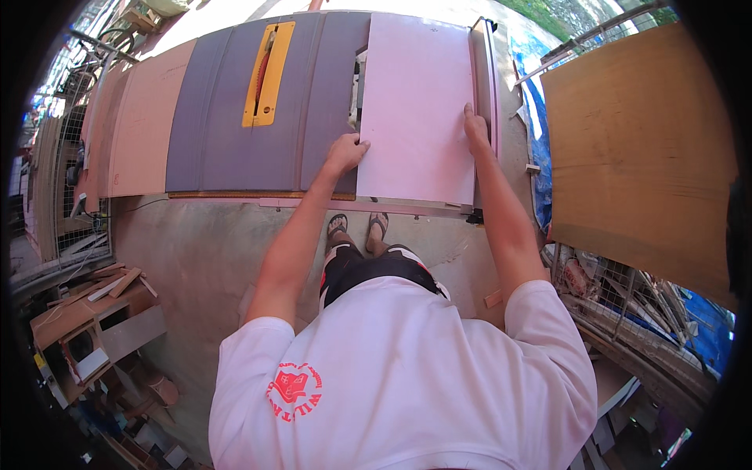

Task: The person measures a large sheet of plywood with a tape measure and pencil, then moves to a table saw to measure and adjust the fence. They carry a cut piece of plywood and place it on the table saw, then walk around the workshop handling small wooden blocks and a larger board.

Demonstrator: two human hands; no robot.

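Note:
A white rectangular panel (415, 110) lies flat over the right part of a table saw. My left hand (346, 153) is closed on its left edge near the front, thumb on top. At the right edge, my right hand (476, 131) grips the panel, thumb pointing away from me; its other fingers are partly hidden. Left of the panel spreads the saw's dark grey table (223, 117). A yellow insert plate (252, 117) sits in that table, with the saw blade (262, 66) standing in its slot. Beside the panel's right edge runs a long rail-like fence (487, 78).
A pinkish wooden board (145, 125) extends the table at left. To the right stands a large brown plywood sheet (634, 157), with a blue tarp (537, 133) beside it. Wood offcuts (125, 282) and a wooden cabinet (94, 321) occupy the lower left. Stacked timber (642, 352) is at lower right.

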